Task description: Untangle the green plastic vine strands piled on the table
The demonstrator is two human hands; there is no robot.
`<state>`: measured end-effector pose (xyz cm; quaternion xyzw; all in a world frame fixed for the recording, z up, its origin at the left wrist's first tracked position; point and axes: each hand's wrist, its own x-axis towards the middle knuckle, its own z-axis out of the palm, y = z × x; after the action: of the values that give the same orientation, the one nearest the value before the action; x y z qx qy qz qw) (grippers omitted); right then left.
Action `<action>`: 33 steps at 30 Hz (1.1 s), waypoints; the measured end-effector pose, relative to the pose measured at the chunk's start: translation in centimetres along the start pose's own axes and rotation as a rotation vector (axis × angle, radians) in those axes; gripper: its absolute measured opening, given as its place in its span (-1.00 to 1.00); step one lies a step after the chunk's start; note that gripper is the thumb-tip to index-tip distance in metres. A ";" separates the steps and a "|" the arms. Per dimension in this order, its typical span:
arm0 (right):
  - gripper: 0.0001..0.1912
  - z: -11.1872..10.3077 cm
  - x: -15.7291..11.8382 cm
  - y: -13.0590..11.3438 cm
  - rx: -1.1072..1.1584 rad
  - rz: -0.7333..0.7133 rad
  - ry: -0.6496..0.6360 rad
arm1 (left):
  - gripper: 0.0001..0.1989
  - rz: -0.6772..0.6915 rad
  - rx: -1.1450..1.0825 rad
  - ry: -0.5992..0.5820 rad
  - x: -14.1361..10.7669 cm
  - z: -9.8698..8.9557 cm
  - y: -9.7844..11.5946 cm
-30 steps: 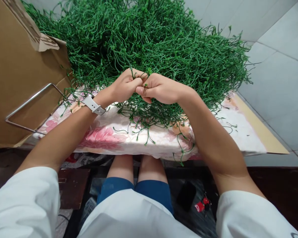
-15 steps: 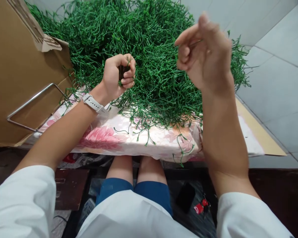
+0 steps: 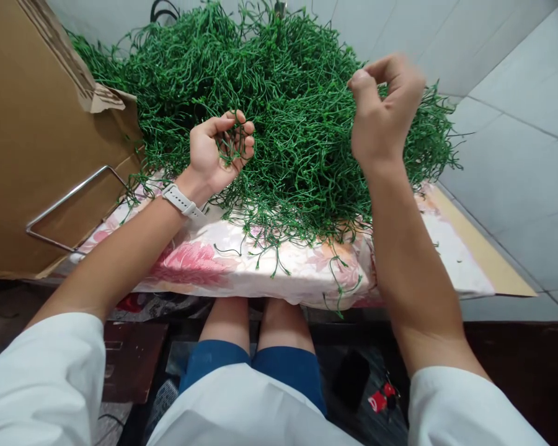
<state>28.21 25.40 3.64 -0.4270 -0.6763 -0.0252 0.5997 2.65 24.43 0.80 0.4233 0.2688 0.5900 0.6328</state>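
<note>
A big heap of thin green plastic stems (image 3: 297,124) lies on a table with a floral cloth (image 3: 242,260). My left hand (image 3: 223,145), with a pale watch strap (image 3: 181,201) at the wrist, is palm up over the heap's left front, its fingers curled round several green stems. Above the heap's right side is my right hand (image 3: 385,105), its thumb and fingertips pressed together; whatever lies between them is too small to make out.
On the left stands a cardboard box (image 3: 41,142) with a bent metal wire frame (image 3: 69,201) in front of it. Tiled wall (image 3: 530,161) rises behind and to the right. Below the table lie a dark phone-like object (image 3: 351,375) and a red item (image 3: 377,401).
My right hand has turned at the wrist and moved slightly down, its fingers drawn in. The fingers of my left hand have loosened, showing the stems in the palm. The view has shifted slightly.
</note>
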 end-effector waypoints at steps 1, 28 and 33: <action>-0.83 0.3 -0.4 -0.5 -0.038 -0.074 0.037 | -0.83 0.004 0.002 0.002 0.1 -0.2 -0.1; -0.83 6.1 -5.9 -2.7 0.096 -0.494 -0.455 | -0.62 -0.133 0.103 -0.180 -0.6 0.3 0.4; -0.63 5.8 -5.2 -2.7 0.263 -0.219 -0.419 | -0.64 -0.174 0.124 -0.083 0.1 -0.1 -0.2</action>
<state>21.51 24.03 -1.00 -0.2656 -0.8253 0.0873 0.4906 2.64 24.59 0.63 0.4609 0.3143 0.4969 0.6648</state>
